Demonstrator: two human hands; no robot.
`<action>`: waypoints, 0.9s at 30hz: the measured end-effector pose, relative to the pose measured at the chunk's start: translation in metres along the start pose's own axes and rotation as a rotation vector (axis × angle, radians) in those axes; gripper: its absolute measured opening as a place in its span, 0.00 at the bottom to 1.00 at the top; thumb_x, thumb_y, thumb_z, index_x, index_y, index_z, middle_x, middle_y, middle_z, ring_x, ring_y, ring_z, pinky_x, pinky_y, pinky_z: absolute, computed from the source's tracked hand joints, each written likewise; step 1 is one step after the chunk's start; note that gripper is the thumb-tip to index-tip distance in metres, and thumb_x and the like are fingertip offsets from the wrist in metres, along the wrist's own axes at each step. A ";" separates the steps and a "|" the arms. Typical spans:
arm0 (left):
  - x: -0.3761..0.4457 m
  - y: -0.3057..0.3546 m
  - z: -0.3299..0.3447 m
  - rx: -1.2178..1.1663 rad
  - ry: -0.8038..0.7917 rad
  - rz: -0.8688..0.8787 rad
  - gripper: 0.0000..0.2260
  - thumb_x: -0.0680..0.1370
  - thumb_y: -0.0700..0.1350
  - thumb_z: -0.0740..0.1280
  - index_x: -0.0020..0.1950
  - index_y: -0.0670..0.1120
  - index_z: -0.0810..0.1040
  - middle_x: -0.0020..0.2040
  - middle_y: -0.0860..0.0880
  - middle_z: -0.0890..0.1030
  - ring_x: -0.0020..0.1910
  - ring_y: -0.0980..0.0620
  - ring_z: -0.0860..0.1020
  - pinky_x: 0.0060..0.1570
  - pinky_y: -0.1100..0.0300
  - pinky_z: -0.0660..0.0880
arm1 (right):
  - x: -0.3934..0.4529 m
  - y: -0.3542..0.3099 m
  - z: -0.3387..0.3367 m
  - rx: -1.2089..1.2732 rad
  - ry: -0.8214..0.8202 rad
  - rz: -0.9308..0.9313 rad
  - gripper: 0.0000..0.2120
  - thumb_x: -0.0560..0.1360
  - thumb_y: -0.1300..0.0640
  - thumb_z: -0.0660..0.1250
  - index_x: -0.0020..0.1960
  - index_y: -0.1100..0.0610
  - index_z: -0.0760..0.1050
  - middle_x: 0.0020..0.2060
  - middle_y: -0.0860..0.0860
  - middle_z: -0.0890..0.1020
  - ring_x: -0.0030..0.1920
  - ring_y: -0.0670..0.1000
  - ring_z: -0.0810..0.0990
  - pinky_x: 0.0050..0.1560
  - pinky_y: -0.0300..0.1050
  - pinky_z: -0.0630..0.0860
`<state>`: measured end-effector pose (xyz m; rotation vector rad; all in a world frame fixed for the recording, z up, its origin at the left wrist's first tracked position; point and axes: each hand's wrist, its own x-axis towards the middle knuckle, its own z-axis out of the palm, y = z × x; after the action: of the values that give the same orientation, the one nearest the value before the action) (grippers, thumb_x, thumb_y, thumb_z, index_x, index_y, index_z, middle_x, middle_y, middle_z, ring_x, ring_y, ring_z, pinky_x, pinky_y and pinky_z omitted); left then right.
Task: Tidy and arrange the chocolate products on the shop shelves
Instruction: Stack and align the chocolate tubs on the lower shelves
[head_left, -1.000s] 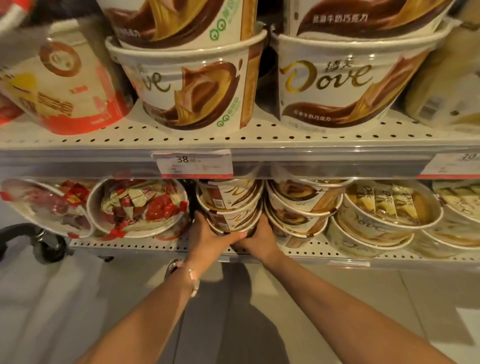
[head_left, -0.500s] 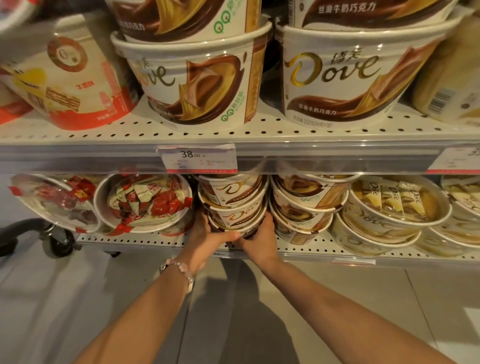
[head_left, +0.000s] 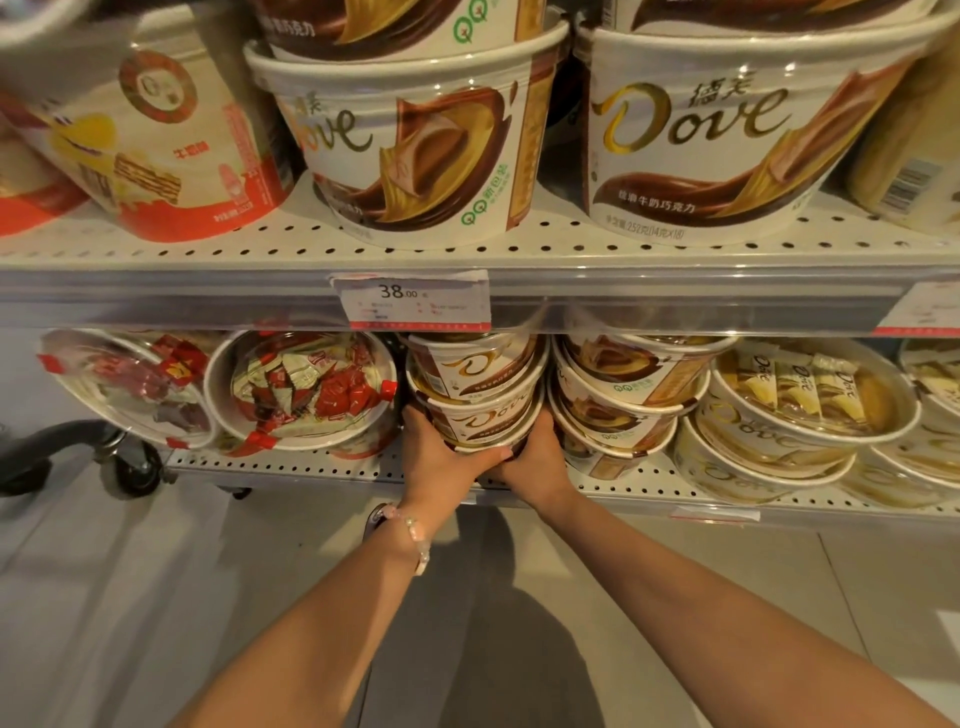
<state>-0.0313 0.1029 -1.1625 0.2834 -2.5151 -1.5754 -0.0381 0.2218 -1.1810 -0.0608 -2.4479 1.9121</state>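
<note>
The price tag (head_left: 411, 300) shows 38.00, its smaller print too blurred to read. A second tag (head_left: 922, 310) and the top tubs (head_left: 395, 21) are cut off by the frame's edge.

The scene is seen through a single wide-angle camera worn on the head, aimed forward and downward along both forearms. It is held close to the shelving, so the upper shelf (head_left: 519, 249) is seen above the hands and the lower shelf (head_left: 291, 465) level with them. Straight edges are bent by the lens
</note>
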 end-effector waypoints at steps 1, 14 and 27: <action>0.001 -0.001 -0.003 0.004 -0.015 0.015 0.46 0.53 0.51 0.82 0.65 0.47 0.64 0.61 0.54 0.73 0.58 0.59 0.71 0.51 0.74 0.65 | -0.002 -0.001 0.002 0.015 0.022 -0.005 0.43 0.59 0.63 0.80 0.68 0.64 0.63 0.63 0.56 0.74 0.65 0.53 0.72 0.65 0.52 0.70; 0.011 -0.010 -0.032 -0.076 -0.235 -0.059 0.43 0.59 0.44 0.81 0.65 0.58 0.59 0.59 0.61 0.70 0.63 0.58 0.70 0.59 0.63 0.67 | -0.024 0.006 0.014 0.010 0.092 0.022 0.45 0.63 0.64 0.76 0.73 0.57 0.54 0.62 0.43 0.65 0.64 0.40 0.63 0.59 0.20 0.56; -0.008 0.008 -0.012 -0.105 0.044 -0.120 0.36 0.57 0.44 0.82 0.60 0.43 0.69 0.57 0.46 0.78 0.57 0.49 0.76 0.59 0.49 0.73 | -0.005 0.000 -0.003 0.012 -0.035 0.001 0.49 0.57 0.61 0.81 0.70 0.57 0.57 0.61 0.45 0.69 0.65 0.45 0.67 0.61 0.31 0.64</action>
<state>-0.0211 0.0979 -1.1508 0.4582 -2.4136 -1.7181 -0.0332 0.2243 -1.1801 -0.0280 -2.4585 1.9448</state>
